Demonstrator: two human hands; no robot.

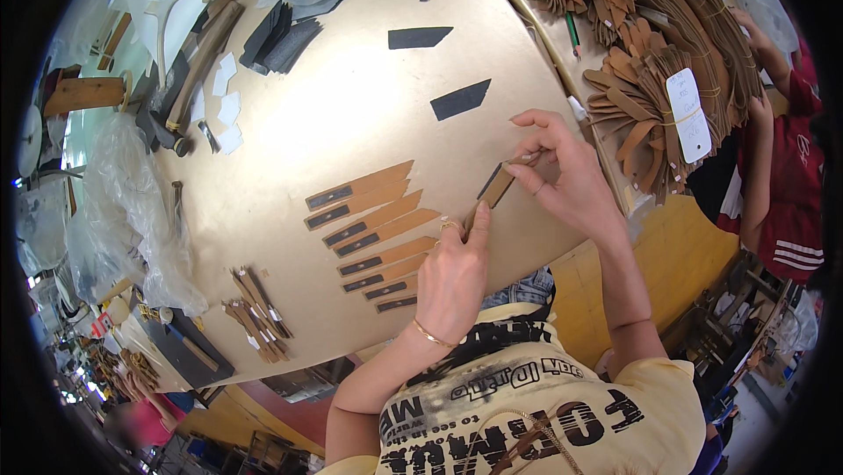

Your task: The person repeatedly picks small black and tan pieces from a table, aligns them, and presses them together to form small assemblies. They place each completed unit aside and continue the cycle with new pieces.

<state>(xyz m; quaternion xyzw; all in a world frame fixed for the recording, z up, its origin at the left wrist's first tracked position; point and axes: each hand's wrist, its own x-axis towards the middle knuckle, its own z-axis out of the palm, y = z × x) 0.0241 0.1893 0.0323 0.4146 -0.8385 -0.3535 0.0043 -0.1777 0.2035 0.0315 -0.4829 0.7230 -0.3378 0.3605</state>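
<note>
Between my hands is a short brown leather strip (pixel 500 182) with a dark edge, held at a slant just above the tan tabletop (pixel 290 141). My left hand (pixel 452 277), wearing a ring and a bracelet, grips its lower end with thumb and fingers. At the upper end, my right hand (pixel 562 172) pinches the strip between thumb and fingertips. Left of my left hand lies a column of several brown leather strips (pixel 383 180), each with a dark patch near its left end. Two black slanted pieces, an upper one (pixel 420 38) and a lower one (pixel 461 99), lie beyond my hands.
Bundled brown leather strips (pixel 645 106) with a white tag (pixel 689 115) are heaped at right, near a green pencil (pixel 572 34). A hammer (pixel 204 67), black pieces (pixel 283 39) and plastic bags (pixel 123 212) lie leftward. Another person in red (pixel 790 185) is at right.
</note>
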